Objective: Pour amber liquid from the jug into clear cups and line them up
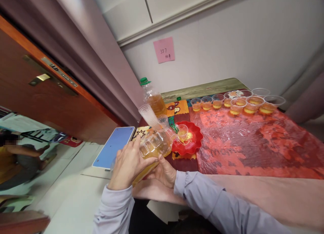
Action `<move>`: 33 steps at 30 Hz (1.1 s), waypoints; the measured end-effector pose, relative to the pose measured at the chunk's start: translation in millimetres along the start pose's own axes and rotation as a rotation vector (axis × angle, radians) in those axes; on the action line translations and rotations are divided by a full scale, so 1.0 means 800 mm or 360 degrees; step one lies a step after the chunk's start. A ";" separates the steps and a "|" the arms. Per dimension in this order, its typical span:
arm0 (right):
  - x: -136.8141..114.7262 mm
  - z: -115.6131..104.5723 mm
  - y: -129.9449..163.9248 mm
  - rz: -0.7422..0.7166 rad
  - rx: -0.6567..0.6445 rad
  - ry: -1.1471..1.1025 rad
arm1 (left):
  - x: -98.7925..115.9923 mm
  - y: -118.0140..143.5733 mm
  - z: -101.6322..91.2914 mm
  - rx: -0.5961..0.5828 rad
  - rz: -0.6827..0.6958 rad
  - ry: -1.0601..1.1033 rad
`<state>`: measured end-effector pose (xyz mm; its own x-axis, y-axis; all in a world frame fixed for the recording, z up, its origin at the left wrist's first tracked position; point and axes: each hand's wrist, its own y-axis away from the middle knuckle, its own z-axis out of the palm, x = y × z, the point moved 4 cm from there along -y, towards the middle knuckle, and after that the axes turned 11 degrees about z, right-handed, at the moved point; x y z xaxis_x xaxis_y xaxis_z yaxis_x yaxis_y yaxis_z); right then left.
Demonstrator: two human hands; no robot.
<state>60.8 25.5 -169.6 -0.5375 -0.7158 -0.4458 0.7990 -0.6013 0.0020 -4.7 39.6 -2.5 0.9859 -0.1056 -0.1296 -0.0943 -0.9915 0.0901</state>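
Observation:
A large clear plastic bottle (pixel 156 143) with yellow liquid lies tilted in my two hands. My left hand (pixel 128 165) grips it from the left and above, fingers closed around it. Lower down, my right hand (pixel 164 171) clasps its underside, thumb against the plastic. The bottle's mouth points at a clear cup (pixel 182 132) in a scalloped red plate (pixel 196 143); whether liquid is flowing is too small to tell. Just behind the bottle stand a leaning stack of clear cups (pixel 147 114) and a second bottle (pixel 155 100) with a green lid.
Several clear cups (pixel 217 101) of amber liquid line the table's far side. A loose green cap (pixel 179 98) lies near the wall. The patterned red tablecloth (pixel 235 146) covers the table. A blue board (pixel 113 146) stands left; a person (pixel 19 156) is farther left, beyond a wooden door (pixel 58 102).

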 end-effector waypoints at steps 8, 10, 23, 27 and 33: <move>-0.001 -0.002 -0.001 -0.0028 0.0013 -0.0004 | -0.011 0.002 0.013 0.0103 0.0030 0.0044; -0.001 -0.007 -0.002 -0.0043 0.0065 0.0032 | -0.019 0.004 0.023 0.0170 0.0057 0.0103; -0.031 -0.023 0.005 -0.0568 0.0502 0.0723 | -0.047 0.031 0.087 0.0886 -0.0007 0.0737; -0.035 -0.017 0.003 -0.0507 0.0339 0.0745 | -0.074 0.047 0.132 0.1115 -0.0337 0.1113; -0.030 -0.018 0.002 -0.0432 0.0286 0.0979 | -0.104 0.075 0.198 0.1460 -0.0407 0.1548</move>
<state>79.2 46.8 -171.5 -0.4195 -0.2324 -0.8775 0.5724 -0.8180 -0.0570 -114.3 -23.7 -142.8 0.6516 -0.1945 0.7332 0.4229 -0.7093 -0.5640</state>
